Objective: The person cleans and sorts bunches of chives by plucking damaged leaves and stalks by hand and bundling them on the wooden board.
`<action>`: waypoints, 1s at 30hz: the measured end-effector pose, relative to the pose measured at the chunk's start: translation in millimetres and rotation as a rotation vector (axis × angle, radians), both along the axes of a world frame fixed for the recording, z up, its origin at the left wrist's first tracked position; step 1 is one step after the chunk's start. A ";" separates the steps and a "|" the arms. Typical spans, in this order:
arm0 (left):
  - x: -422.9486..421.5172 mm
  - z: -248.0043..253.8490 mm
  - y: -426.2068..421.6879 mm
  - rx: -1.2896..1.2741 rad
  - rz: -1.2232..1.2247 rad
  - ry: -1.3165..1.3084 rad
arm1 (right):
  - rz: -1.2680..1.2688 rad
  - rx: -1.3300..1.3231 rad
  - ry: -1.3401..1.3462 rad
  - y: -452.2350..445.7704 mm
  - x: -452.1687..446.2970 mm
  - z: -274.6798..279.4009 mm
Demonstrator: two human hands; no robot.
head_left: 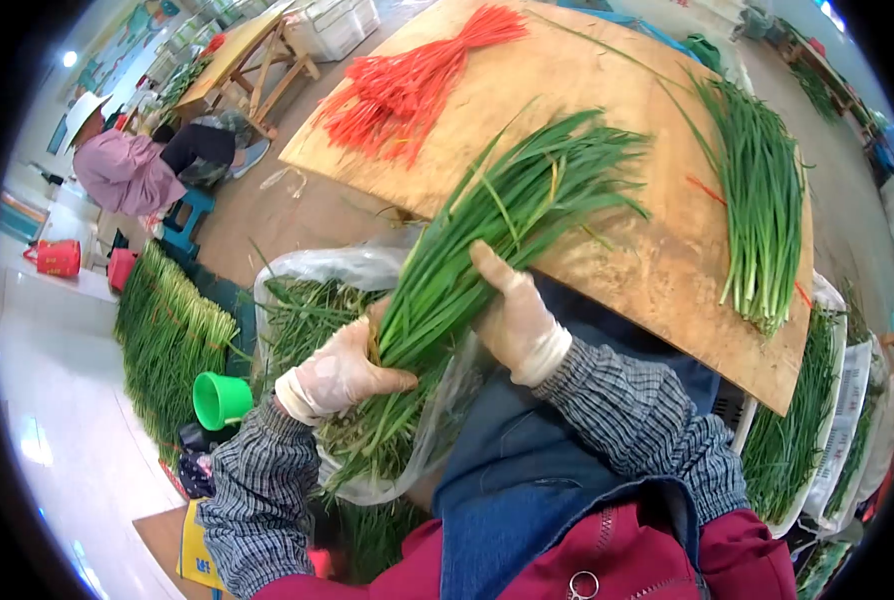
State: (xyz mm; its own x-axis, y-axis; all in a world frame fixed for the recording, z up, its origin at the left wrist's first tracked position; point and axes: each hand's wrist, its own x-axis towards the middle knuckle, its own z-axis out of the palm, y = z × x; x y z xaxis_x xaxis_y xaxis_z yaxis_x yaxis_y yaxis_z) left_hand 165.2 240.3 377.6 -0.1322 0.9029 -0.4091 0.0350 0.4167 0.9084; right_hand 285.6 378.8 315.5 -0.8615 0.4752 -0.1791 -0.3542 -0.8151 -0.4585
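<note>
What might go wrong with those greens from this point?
The held bunch shows no clear tie, so stalks might slide out if the left hand or right hand loosens, perhaps into the plastic bag below.

Its long leaves fan out loosely over the board and might bend or snag.

The other bunch lies close to the board's right-hand edge in the picture; a careless bump might push it off.

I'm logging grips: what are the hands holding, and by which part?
A green leafy bunch: the left hand near its base, the right hand at its middle.
</note>
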 end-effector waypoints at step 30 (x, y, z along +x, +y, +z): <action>-52.8 128.4 236.0 1.046 0.134 0.035 | -0.303 1.181 -0.024 183.7 -51.0 211.8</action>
